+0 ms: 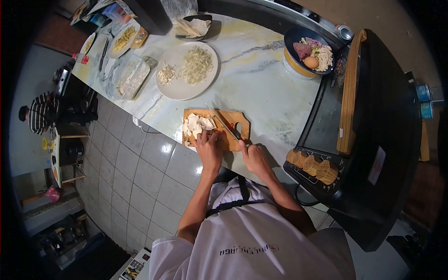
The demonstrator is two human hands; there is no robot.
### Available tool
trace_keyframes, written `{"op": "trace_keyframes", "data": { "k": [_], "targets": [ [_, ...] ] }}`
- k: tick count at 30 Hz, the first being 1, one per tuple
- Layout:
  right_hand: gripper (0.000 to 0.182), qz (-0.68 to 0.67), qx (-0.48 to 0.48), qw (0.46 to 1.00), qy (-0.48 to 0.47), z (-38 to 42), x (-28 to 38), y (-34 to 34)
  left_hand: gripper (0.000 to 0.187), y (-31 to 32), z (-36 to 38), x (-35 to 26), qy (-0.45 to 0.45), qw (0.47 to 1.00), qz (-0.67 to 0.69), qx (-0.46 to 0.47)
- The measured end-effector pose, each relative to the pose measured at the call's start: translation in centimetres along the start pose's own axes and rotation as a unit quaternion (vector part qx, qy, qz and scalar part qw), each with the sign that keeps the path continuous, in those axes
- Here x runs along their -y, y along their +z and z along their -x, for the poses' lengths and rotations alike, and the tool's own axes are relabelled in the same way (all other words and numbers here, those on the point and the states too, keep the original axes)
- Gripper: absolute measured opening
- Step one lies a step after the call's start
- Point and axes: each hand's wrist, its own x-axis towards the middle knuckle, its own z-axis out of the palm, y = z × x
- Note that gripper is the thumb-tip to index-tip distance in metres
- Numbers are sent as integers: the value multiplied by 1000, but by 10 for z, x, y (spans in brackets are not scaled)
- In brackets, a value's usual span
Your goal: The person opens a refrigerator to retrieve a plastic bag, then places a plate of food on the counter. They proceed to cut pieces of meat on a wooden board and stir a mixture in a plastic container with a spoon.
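Note:
A wooden cutting board [238, 122] lies near the counter's front edge. Cut pale, whitish food pieces [196, 125], whose kind I cannot make out, are heaped on its left half. My left hand [208, 145] bends its fingers down over the near side of this heap, pressing on it; the fingertips are partly hidden. Closed around the handle of a kitchen knife [223, 122] is my right hand [252, 156], at the board's right near corner. The blade slants away to the far left across the board, to the right of the pieces.
Beyond the board stands a plate [179, 91] with shredded pale strips. A dark bowl [291, 42] holds minced meat, an egg and shreds. To the left is a glass dish [133, 77]. A large black appliance [387, 116] bounds the right. Another person [42, 112] is far left.

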Motion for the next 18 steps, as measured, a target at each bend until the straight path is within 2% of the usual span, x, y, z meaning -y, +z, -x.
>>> {"op": "trace_keyframes", "data": {
  "k": [8,18],
  "targets": [
    [71,-21,-1,1000,-13,0,-4,0,16,4,0,2,-1,1000,12,-11],
    [69,-26,-24,999,-13,2,-3,0,17,-12,0,-2,-24,999,-26,-18]
  ]
}}
